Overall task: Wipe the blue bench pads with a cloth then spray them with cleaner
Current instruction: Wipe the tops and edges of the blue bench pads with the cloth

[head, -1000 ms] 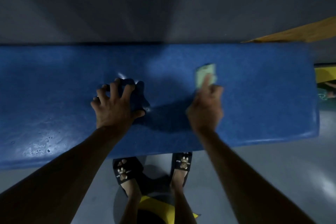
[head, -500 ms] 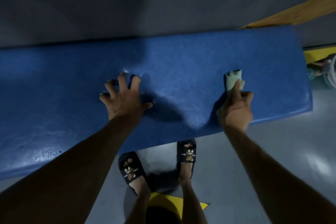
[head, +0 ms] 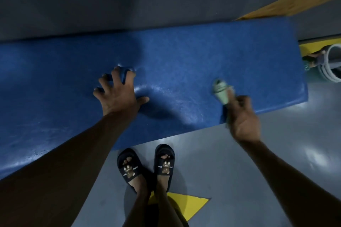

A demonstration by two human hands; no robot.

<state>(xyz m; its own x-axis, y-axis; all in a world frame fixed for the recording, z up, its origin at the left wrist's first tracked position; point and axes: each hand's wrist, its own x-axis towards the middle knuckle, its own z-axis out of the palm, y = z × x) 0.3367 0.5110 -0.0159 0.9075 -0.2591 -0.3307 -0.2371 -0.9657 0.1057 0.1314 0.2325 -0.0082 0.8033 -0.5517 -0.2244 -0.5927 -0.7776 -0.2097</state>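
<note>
- The blue pad (head: 184, 57) runs across the view from the left edge to its right end, its surface shiny in patches.
- The left hand (head: 118, 96) lies spread wide on the pad near its middle, fingers splayed and bent, fingertips dug into the soft surface, thumb out to the right; it holds nothing.
- The right hand (head: 243, 120) is at the pad's near edge, close to its right end, and grips a pale green cloth (head: 222, 91).
- The cloth is bunched and blurred; it sticks out past the fingers and sits on the pad.
- Below the pad's near edge, two feet in dark slippers (head: 145, 166) with a bear print stand on the grey floor (head: 239, 180).
- A yellow triangle (head: 184, 206) is marked on the floor just behind the feet.
- Beyond the pad's right end lie a white coiled hose (head: 330, 64) and a yellow strip (head: 317, 44).
</note>
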